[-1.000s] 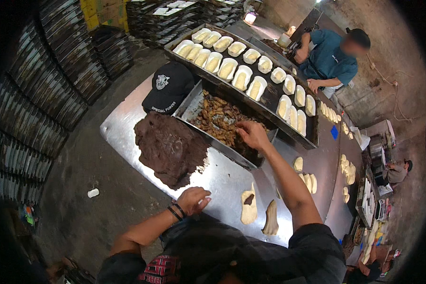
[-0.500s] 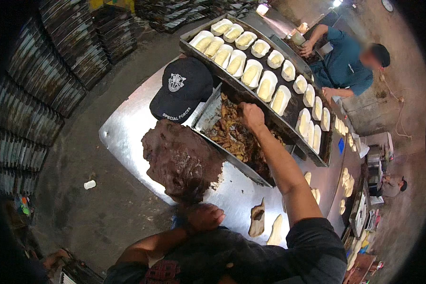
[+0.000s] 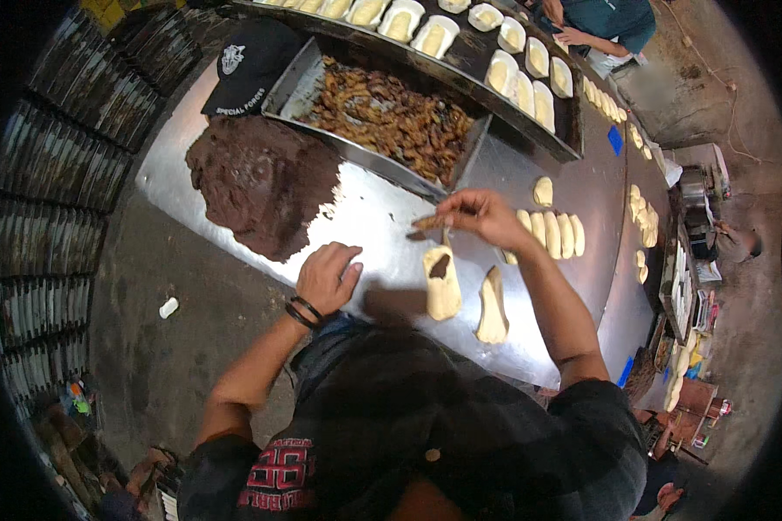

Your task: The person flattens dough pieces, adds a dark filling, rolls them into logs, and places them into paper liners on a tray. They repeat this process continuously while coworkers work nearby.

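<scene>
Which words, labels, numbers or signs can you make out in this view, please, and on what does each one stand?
Black cap: white lettering along its lower edge, with a pale emblem above; clear, but I won't copy it out.
Wearer's dark shirt: red lettering at the person's left side; I won't copy it, and its smaller line is too blurred to read.
Co-worker's teal shirt: nothing readable.

Bakery workshop: dark metal trays point(image 3: 61, 165) are standing stacked, left; pale oblong rolls point(image 3: 398, 24) are sitting in white cups point(image 3: 451, 28) on a dark rectangular tray point(image 3: 471, 45), far; flattened pale dough point(image 3: 443, 295) is lying near, on a shiny steel worktable point(image 3: 582, 191).
</scene>
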The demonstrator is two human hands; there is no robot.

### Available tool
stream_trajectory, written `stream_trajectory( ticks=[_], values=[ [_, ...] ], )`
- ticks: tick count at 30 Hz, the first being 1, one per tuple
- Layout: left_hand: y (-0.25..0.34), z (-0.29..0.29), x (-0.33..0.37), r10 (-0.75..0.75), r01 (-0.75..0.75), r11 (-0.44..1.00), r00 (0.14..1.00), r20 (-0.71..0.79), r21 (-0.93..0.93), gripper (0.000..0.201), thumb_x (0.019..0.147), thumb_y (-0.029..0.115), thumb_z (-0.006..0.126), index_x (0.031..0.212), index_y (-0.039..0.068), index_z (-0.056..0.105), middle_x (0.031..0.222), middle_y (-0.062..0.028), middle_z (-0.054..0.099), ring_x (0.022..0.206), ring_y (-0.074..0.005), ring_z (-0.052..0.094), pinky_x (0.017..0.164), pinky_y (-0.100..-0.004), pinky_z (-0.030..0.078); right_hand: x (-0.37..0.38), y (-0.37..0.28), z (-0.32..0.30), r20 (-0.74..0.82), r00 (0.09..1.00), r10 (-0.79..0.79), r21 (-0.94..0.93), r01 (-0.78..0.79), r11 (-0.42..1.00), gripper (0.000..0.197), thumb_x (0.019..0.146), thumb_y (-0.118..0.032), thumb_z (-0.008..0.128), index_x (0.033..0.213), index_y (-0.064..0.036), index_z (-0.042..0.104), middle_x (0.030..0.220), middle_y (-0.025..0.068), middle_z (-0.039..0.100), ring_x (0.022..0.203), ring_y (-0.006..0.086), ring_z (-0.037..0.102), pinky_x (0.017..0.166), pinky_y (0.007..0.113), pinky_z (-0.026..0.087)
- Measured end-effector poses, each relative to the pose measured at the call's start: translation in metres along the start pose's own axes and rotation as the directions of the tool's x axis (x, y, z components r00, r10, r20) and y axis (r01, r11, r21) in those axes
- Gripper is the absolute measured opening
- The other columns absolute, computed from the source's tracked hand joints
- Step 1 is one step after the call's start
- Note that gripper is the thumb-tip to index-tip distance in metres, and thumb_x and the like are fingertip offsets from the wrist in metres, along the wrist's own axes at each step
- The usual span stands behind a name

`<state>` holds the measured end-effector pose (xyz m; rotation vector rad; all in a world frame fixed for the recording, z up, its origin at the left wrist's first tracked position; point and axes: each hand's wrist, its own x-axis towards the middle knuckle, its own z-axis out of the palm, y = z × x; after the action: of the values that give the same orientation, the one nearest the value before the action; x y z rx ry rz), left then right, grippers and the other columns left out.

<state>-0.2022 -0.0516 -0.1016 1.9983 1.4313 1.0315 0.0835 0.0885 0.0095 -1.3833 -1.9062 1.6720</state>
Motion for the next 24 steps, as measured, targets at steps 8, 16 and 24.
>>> stream_trajectory(
  ticks=[8, 16, 24],
  values=[
    [0.07, 0.063, 0.026, -0.045, 0.023, 0.947, 0.997, 0.062, 0.321, 0.043, 0.089, 0.034, 0.059, 0.125, 0.011, 0.063, 0.133, -0.0166, 0.051, 0.11, -0.0353, 0.049, 0.09, -0.0463, 0.042, -0.051, 0.075, 0.036, -0.022, 0.863, -0.505, -0.494, 0.43, 0.756, 0.017, 0.081, -0.017, 0.07, 0.094, -0.0072, 0.074, 0.105, 0.0141, 0.068, 0.103, 0.0291, 0.063, 0.092, 0.039, 0.047],
    [0.075, 0.093, 0.04, -0.292, 0.284, 0.95, 0.955, 0.049, 0.131, 0.025, 0.085, 0.032, 0.066, 0.096, 0.011, 0.075, 0.115, -0.012, 0.062, 0.103, -0.0325, 0.055, 0.091, -0.0424, 0.044, 0.02, 0.068, -0.001, 0.352, 0.9, -0.257, -0.367, 0.385, 0.847, 0.045, 0.063, -0.031, 0.082, 0.097, -0.0034, 0.071, 0.088, 0.0083, 0.065, 0.086, 0.0225, 0.063, 0.075, 0.034, 0.05],
    [0.113, 0.125, -0.015, -0.066, 0.087, 0.969, 0.993, -0.095, 0.229, 0.019, 0.084, 0.019, 0.069, 0.101, 0.011, 0.07, 0.106, -0.0047, 0.066, 0.106, -0.0229, 0.058, 0.08, -0.0404, 0.042, -0.07, 0.086, 0.053, 0.001, 0.871, -0.491, -0.642, 0.377, 0.667, 0.02, 0.077, -0.01, 0.063, 0.095, -0.0032, 0.067, 0.097, 0.0171, 0.062, 0.086, 0.0347, 0.059, 0.077, 0.044, 0.049]
  ],
)
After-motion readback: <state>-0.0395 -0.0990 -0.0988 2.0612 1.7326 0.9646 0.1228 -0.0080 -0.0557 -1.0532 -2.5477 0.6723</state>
